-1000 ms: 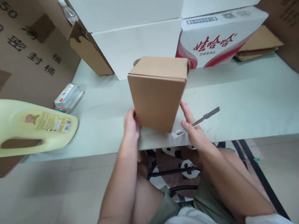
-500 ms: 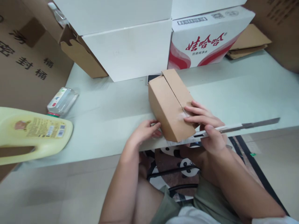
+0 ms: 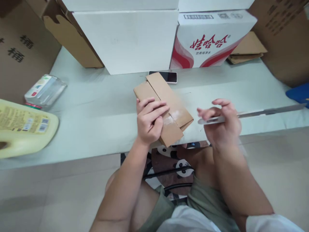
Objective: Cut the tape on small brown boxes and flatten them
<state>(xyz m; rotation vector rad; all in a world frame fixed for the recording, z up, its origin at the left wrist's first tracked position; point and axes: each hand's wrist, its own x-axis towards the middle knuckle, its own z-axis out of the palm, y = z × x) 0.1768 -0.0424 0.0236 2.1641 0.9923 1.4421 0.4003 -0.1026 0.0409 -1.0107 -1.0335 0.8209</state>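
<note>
A small brown cardboard box (image 3: 169,96) lies at a slant near the table's front edge, its top flaps meeting at a seam. Shiny clear tape shows over the near end of that seam. My left hand (image 3: 152,120) grips the box from its left side, fingers laid over the top and thumb bent. Off to the right, apart from the box, my right hand (image 3: 222,122) is closed around a long, thin box cutter (image 3: 253,113). Its grey blade end points right, and the other end sticks out toward the box. Slight blur covers the right fingertips.
Behind the box lies a phone (image 3: 169,77). White cartons (image 3: 125,42) and a red-and-white water carton (image 3: 210,42) stand at the back. A clear bottle (image 3: 49,91) and a yellow jug (image 3: 26,129) lie left. Something blue (image 3: 298,93) sits at the right edge.
My left hand has moved from beside the box onto its top. My right hand has come off the box and moved right with the box cutter. More of the phone shows.
</note>
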